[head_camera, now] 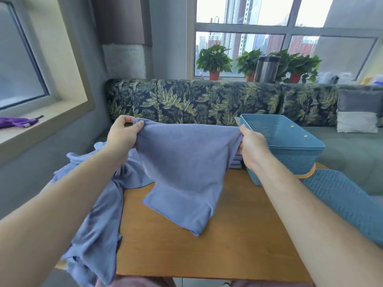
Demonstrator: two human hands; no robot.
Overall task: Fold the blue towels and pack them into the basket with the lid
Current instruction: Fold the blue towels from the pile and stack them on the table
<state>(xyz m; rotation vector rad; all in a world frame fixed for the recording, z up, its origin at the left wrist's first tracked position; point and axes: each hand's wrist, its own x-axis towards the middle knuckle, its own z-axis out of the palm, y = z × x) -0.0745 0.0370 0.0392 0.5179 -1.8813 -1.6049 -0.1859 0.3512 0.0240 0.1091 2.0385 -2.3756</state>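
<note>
Above the wooden bench (pixel 207 255), the left hand (pixel 122 137) and right hand (pixel 251 148) each pinch a top corner of a blue towel (pixel 186 172), its lower edge draped on the bench beside the blue basket (pixel 290 146).

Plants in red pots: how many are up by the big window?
3. The left plant stands alone, the middle plant is just left of the flask, and the right plant is partly behind the flask, on its right. The flask may hide another.
</note>
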